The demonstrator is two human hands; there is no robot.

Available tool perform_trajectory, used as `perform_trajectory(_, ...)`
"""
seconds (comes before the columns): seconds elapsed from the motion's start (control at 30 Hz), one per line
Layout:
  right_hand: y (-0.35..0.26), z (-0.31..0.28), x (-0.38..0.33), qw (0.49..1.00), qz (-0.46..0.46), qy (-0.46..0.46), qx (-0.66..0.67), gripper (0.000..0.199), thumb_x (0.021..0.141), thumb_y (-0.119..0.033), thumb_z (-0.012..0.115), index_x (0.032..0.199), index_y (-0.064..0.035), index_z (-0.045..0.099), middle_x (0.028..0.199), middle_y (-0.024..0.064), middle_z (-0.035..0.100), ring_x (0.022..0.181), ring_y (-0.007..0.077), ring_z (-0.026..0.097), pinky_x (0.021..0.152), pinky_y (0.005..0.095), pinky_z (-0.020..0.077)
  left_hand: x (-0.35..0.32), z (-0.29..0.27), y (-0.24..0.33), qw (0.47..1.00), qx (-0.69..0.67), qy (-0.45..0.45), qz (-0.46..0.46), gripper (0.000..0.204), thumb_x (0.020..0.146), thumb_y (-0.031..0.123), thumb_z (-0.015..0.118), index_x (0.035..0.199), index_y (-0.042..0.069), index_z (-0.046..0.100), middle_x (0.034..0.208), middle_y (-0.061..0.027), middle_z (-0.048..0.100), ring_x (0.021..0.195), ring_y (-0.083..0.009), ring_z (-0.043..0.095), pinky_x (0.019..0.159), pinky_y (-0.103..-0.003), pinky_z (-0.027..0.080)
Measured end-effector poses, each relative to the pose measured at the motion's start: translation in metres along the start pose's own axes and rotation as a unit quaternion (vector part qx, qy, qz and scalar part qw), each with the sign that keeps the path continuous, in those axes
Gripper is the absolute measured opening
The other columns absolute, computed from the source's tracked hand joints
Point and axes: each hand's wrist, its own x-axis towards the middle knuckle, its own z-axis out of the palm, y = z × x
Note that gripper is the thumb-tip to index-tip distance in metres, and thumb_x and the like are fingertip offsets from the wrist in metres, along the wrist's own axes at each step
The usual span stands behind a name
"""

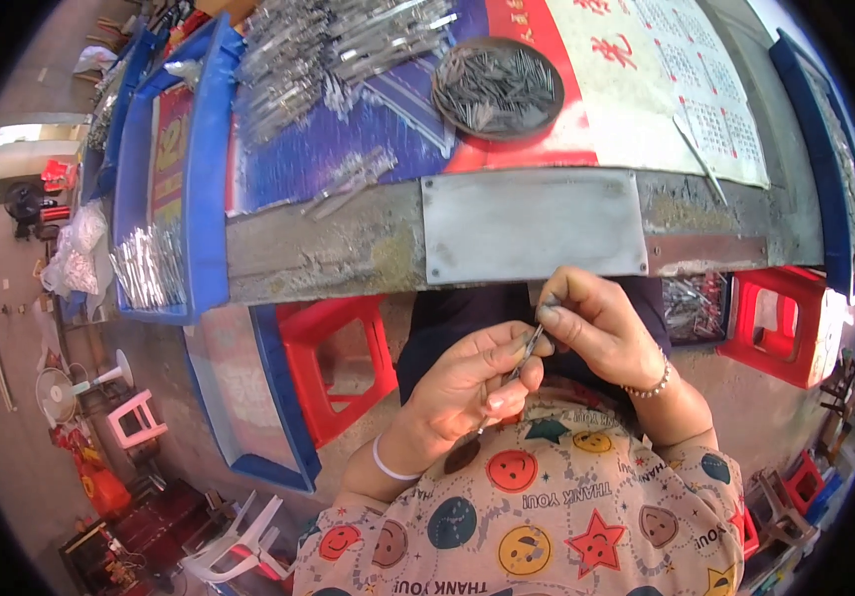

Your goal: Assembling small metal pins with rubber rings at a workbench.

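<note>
My left hand (472, 382) is closed around a slim metal piece (532, 348), held slanting just in front of the table edge. Its lower end sticks out below my fingers; its exact kind is too small to tell. At the upper end, my right hand (594, 323) pinches with thumb and forefinger, the fingertips close to those of the left. Beyond my hands, a pale metal plate (535, 226) is fixed at the table's edge. Farther back stands a round dish (444, 99) filled with small dark slim pieces (502, 87).
Heaped shiny metal pieces (293, 74) cover the table's back left, with a few loose ones (353, 184) nearer. A blue tray (211, 189) stands at left, another blue tray (813, 119) at right. A thin pointed tool (698, 157) lies on the sheet. Red stools (343, 372) stand below.
</note>
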Motion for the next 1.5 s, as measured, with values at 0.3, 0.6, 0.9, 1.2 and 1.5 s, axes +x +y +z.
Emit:
perform_trajectory(0.3, -0.025, -0.022, 0.008, 0.891, -0.233, 0.233, -0.313, 0.013, 0.084, -0.001, 0.061, 0.094, 0.003, 0.055, 0.08, 0.0122, 0.057, 0.068, 0.0218, 0.059, 0.063, 0.0283, 0.0465, -0.036, 0.049, 0.072, 0.863, 0.409, 0.122, 0.272, 0.021, 0.097, 0.015, 0.051, 0.111, 0.0, 0.056, 0.096, -0.0083, 0.063, 0.066, -0.0091, 0.058, 0.055, -0.019, 0.045)
perform_trajectory(0.6, -0.019, -0.036, 0.024, 0.829, -0.285, 0.302, -0.376, 0.013, 0.075, 0.003, 0.062, 0.086, -0.0002, 0.054, 0.076, 0.0155, 0.057, 0.065, 0.0304, 0.057, 0.06, 0.0331, 0.0454, 0.001, 0.107, 0.256, 0.379, 0.701, 0.228, 0.559, 0.013, 0.092, 0.005, 0.055, 0.101, -0.003, 0.061, 0.087, -0.0064, 0.06, 0.074, -0.0125, 0.058, 0.067, -0.023, 0.045)
perform_trajectory(0.9, -0.017, -0.043, 0.028, 0.828, -0.296, 0.288, -0.379, 0.016, 0.07, 0.002, 0.065, 0.082, -0.0021, 0.055, 0.073, 0.0139, 0.058, 0.064, 0.031, 0.058, 0.057, 0.0361, 0.0455, 0.099, 0.072, 0.442, 0.092, 0.819, 0.238, 0.514, 0.01, 0.084, 0.007, 0.061, 0.092, 0.004, 0.066, 0.087, -0.0147, 0.062, 0.082, -0.0344, 0.061, 0.07, -0.041, 0.048)
perform_trajectory(1.2, -0.018, -0.043, 0.029, 0.833, -0.293, 0.297, -0.365, 0.011, 0.073, -0.004, 0.064, 0.08, -0.0023, 0.056, 0.07, 0.0145, 0.059, 0.059, 0.0289, 0.058, 0.054, 0.0338, 0.0457, 0.123, 0.061, 0.476, 0.071, 0.866, 0.263, 0.419, 0.014, 0.085, 0.01, 0.06, 0.095, 0.004, 0.066, 0.092, -0.014, 0.063, 0.088, -0.0342, 0.061, 0.078, -0.042, 0.048)
perform_trajectory(1.5, -0.015, -0.04, 0.027, 0.824, -0.297, 0.294, -0.382, 0.016, 0.07, 0.002, 0.065, 0.082, -0.003, 0.055, 0.073, 0.0134, 0.059, 0.064, 0.0311, 0.058, 0.057, 0.0362, 0.0453, 0.058, 0.086, 0.422, 0.151, 0.819, 0.272, 0.483, 0.026, 0.084, 0.011, 0.063, 0.108, 0.003, 0.061, 0.105, -0.0181, 0.062, 0.098, -0.0332, 0.061, 0.085, -0.04, 0.047)
